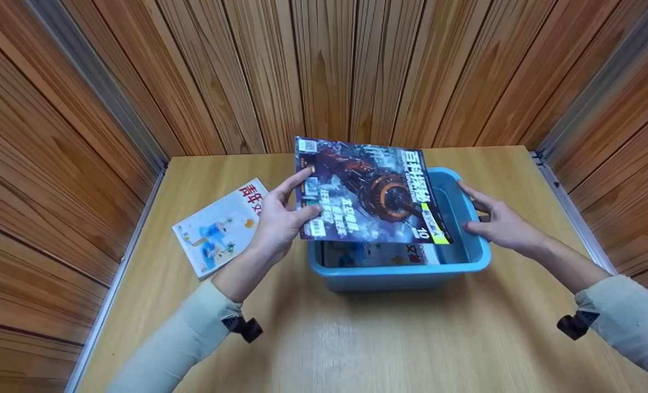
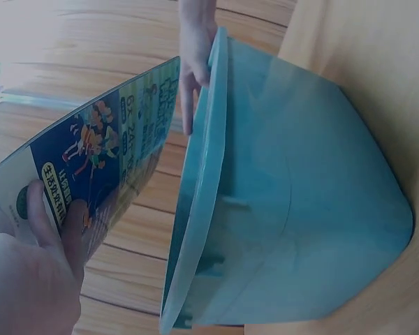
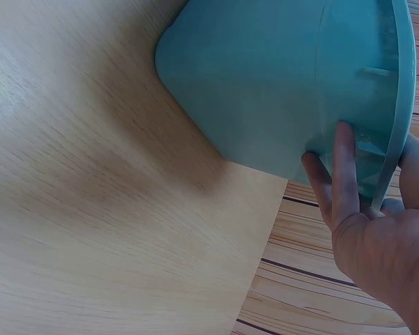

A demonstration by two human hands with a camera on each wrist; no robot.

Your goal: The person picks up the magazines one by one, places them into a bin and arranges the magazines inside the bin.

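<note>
While the left hand (image 1: 280, 221) pinches the near-left corner of a dark-covered magazine (image 1: 367, 191), thumb on the cover and fingers beneath, the item hangs tilted over the blue plastic bin (image 1: 400, 273), its right edge lowest and nearest the opening; the grip at one corner seems meant to let it slide in flat. The right hand (image 1: 501, 221) rests on the bin's right rim, thumb over the lip and fingers straight against the outer wall, apparently steadying it. Contents of bin: at least one magazine lying flat on the bottom, partly hidden by the one held above. Left of the bin, apart from it, a light-covered magazine (image 1: 220, 226) lies on the wooden table (image 1: 356, 344).
</note>
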